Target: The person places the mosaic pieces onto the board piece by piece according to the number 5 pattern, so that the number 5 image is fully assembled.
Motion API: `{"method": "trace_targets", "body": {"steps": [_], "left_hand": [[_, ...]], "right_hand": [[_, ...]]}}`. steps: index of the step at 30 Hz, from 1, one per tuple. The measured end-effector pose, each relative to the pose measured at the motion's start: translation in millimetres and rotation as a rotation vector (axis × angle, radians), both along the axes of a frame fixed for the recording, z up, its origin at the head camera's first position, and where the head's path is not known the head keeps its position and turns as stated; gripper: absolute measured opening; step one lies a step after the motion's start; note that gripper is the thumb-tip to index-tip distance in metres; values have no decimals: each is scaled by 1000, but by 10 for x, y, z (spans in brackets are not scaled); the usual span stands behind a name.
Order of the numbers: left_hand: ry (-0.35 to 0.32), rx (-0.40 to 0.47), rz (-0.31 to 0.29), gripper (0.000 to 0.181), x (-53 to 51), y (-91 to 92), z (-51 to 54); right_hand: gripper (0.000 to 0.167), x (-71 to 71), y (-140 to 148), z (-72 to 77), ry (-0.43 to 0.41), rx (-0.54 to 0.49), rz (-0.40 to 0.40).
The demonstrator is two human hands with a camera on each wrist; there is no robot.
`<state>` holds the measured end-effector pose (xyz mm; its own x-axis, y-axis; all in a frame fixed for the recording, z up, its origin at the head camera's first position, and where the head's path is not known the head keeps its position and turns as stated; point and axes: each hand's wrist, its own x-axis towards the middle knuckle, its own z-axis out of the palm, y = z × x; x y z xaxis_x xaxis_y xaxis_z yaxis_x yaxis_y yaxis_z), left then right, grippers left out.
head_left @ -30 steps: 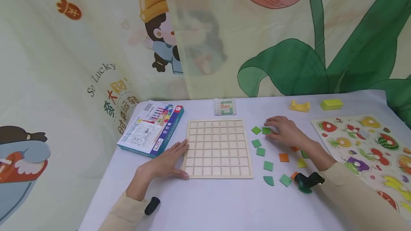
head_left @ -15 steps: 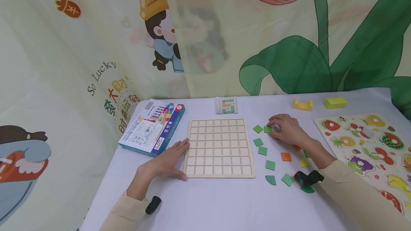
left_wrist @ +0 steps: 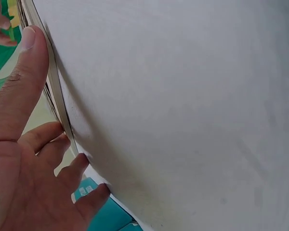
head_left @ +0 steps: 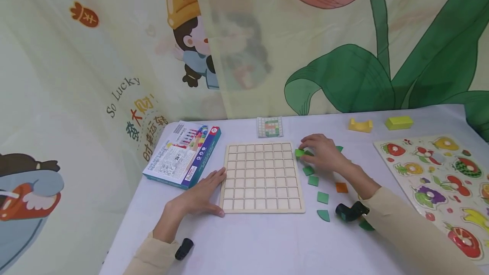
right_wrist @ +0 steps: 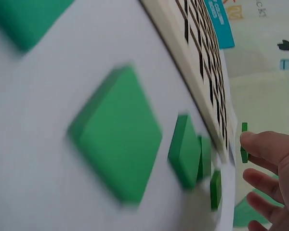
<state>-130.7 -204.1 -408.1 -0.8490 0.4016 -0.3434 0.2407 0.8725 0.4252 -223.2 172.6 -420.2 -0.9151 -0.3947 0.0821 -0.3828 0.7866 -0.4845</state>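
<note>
A pale wooden grid board [head_left: 262, 177] with square cells lies flat on the white tablecloth. My left hand [head_left: 196, 194] rests along its left edge, fingers extended; the left wrist view shows the thumb [left_wrist: 31, 62] against the board's side. Near the board's top right corner, my right hand [head_left: 324, 154] pinches a small green tile [head_left: 299, 152] between thumb and finger. In the right wrist view that pinched tile [right_wrist: 244, 144] appears edge-on, off the cloth. Several loose green tiles [head_left: 322, 197] lie right of the board, one partly hidden under the right hand. A green quarter-circle piece [head_left: 323, 215] lies nearer the front.
A blue-and-white box [head_left: 181, 154] lies left of the board. Behind the board is a small pattern card [head_left: 269, 127]. An orange tile [head_left: 341, 187], a yellow arch block [head_left: 360, 125], a yellow-green block [head_left: 399, 122] and a fruit puzzle board [head_left: 431, 169] are to the right.
My right hand has picked up the green tile and carried it left toward the board's top right corner. The left hand has stayed at the board's left edge.
</note>
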Motion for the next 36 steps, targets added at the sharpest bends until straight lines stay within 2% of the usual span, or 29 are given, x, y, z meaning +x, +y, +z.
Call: {"method": "trace_targets", "body": {"steps": [7,14,29,33,36], "left_hand": [[-6,6,-1,107,-5,-9,-14],[2,14,-9,106,8,4,-11],[-5,16,7,106,32,16,30],[-6,6,14,106,31,19,30],[-5,-2,17,106,27,17,28]], "right_hand": [[24,-77,-394,-52,39,-4,45],[23,-119,-566,-135,38,14,38],[26,-142,-575,-170,44,10,38],[30,-156,-485,-146,-2,-72,49],[33,-171,-348,-93,-88,-166,16]]}}
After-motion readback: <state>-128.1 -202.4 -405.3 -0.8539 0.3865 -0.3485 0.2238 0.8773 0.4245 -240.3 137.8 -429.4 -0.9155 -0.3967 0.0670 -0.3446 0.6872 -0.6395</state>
